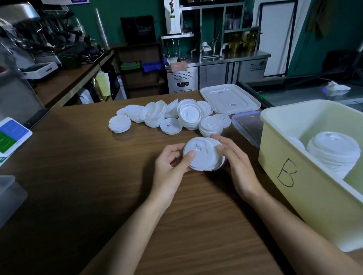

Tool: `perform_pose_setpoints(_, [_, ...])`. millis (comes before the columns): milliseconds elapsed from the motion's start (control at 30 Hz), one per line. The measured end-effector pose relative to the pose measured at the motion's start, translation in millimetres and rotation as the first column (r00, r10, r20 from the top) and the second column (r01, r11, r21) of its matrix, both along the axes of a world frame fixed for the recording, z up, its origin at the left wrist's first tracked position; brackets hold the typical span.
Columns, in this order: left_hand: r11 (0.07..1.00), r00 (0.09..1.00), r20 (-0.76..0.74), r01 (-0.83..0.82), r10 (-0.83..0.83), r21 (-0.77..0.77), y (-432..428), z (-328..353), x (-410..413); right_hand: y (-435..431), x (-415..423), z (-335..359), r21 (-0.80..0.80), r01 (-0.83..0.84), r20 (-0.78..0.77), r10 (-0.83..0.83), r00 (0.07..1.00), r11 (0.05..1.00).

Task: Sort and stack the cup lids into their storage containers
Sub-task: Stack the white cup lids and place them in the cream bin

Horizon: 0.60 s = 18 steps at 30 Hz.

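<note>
A small stack of white cup lids [203, 155] is held over the middle of the wooden table between both hands. My left hand [171, 169] grips its left side, thumb lying on the top lid. My right hand [235, 162] curls round the right side. Behind them, a loose heap of white lids [167, 117] lies in several short stacks. To the right stands a pale yellow bin marked "B" [303, 186], with a tall stack of lids [335, 151] lying inside it.
A white tray lid [230, 98] rests at the table's far edge. A clear box lid [248, 126] lies beside the bin. A clear plastic container [4, 197] sits at the left edge, with a white card bearing green and blue squares [6, 136] behind it.
</note>
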<state>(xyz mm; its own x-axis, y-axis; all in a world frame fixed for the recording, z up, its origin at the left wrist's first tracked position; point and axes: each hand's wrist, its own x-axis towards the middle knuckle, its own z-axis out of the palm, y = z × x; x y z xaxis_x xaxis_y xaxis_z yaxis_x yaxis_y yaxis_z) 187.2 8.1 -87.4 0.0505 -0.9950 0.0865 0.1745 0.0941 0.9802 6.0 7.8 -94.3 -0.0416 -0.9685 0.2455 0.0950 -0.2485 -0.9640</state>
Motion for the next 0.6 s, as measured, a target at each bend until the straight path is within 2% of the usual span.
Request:
perform_pose_setpoints(67, [0.997, 0.995, 0.074, -0.064, 0.066, -0.035, 1.5, -0.9, -3.3, 1.7, 1.1, 1.1, -0.027, -0.029, -0.032, 0.028, 0.999, 0.999])
perform_pose_setpoints(267, [0.992, 0.964, 0.244, -0.077, 0.101, -0.103, 0.0, -5.8, -4.3, 3.4, 1.1, 0.8, -0.075, -0.033, -0.121, 0.024, 0.992, 0.997])
perform_pose_setpoints(367, [0.999, 0.971, 0.240, 0.011, 0.001, -0.050, -3.1, -6.7, 2.1, 3.6, 0.6, 1.6, -0.071, -0.026, -0.106, 0.018, 0.994, 0.997])
perform_pose_setpoints(500, [0.975, 0.969, 0.109, 0.221, -0.223, 0.036, -1.2, -2.4, 8.8, 3.9, 1.4, 2.0, -0.050, -0.057, -0.036, 0.055, 0.998, 0.997])
perform_pose_setpoints(600, [0.964, 0.956, 0.121, 0.266, -0.266, 0.018, -0.9, -0.1, 11.0, 6.2, 0.3, 2.3, -0.044, -0.076, -0.040, 0.074, 0.996, 0.996])
